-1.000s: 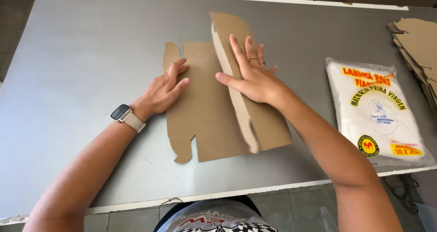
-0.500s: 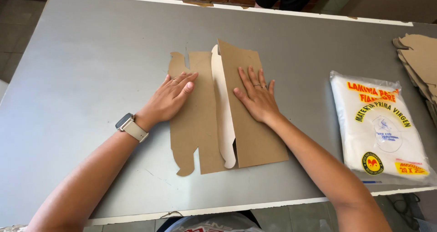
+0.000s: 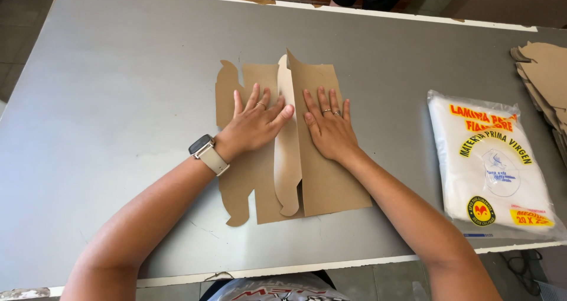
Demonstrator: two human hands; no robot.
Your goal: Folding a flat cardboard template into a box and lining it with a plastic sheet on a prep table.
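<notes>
A flat brown die-cut cardboard sheet (image 3: 260, 177) lies near the middle of the grey metal table (image 3: 118, 100), its long side running away from the person. A folded brown cardboard panel (image 3: 325, 177) lies on the sheet's right part, and a paler narrow flap (image 3: 287, 165) sits between the 2. The left hand (image 3: 254, 124) rests flat on the sheet's left part, its fingertips touching the flap; the right hand (image 3: 328, 129) rests flat on the folded panel, just beside it. To the right, apart from the sheet, a clear plastic packet of white film (image 3: 493, 165) lies on the table. Behind and right of it, a stack of brown cardboard blanks (image 3: 543, 76) sits at the table's far right edge.
</notes>
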